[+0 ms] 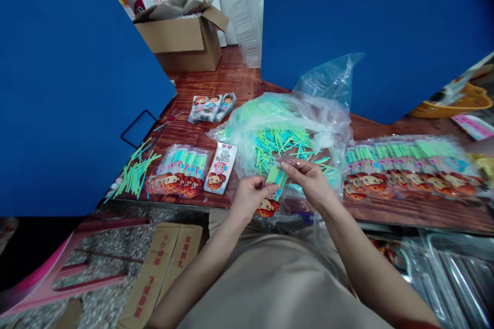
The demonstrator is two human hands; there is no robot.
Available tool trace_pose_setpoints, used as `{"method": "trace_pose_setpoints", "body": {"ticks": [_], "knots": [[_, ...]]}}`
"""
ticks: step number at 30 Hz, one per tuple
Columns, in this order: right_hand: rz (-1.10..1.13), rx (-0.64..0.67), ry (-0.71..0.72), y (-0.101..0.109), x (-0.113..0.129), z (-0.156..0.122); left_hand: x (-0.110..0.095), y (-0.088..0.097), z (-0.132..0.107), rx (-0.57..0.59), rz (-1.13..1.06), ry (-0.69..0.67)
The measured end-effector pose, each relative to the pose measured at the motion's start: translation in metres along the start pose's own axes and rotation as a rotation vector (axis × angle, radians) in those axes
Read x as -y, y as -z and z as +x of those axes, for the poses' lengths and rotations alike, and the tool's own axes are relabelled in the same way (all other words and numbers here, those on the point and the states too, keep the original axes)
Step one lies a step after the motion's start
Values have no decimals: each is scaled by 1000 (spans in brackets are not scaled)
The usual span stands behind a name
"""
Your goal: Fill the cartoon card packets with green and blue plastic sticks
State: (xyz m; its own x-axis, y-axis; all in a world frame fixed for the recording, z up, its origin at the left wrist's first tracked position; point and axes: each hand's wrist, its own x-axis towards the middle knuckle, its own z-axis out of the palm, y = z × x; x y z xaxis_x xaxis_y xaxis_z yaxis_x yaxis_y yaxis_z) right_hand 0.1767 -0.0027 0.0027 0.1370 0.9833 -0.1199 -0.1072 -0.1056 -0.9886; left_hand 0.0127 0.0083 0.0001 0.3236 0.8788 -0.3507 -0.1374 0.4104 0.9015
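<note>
A: What's the biggest thing here?

B: A reddish wooden table [235,79], with a clear plastic bag [328,85] lying slumped at its middle. I'll place everything from that bag.

A: What's around it?

B: Beyond the bag stands an open cardboard box [181,41]. To the bag's right runs a long row of sealed stick packs [409,167] with cartoon faces. To its left lie more sealed packs [177,170], and farther left, a scatter of loose green sticks [135,175].

A: And closer in?

B: A pile of green and blue sticks [280,146] sits in the bag's opening. Just left of the bag lies a printed card [219,167].

A: The hands?

B: Both are partly closed, just in front of the bag, on a tilted bundle of green sticks [276,180]. The left hand [250,198] curls around its lower part, above a cartoon-printed card [267,208]. The right hand [309,182] pinches its upper end between thumb and fingertips.
</note>
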Motion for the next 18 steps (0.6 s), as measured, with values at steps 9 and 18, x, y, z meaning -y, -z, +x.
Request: {"method": "trace_pose_setpoints", "body": {"ticks": [9, 18], "knots": [[71, -29, -25, 4, 1, 6, -15, 8, 0, 53, -58, 92], [-3, 26, -57, 8, -10, 20, -62, 140, 6, -457, 284, -223]]}}
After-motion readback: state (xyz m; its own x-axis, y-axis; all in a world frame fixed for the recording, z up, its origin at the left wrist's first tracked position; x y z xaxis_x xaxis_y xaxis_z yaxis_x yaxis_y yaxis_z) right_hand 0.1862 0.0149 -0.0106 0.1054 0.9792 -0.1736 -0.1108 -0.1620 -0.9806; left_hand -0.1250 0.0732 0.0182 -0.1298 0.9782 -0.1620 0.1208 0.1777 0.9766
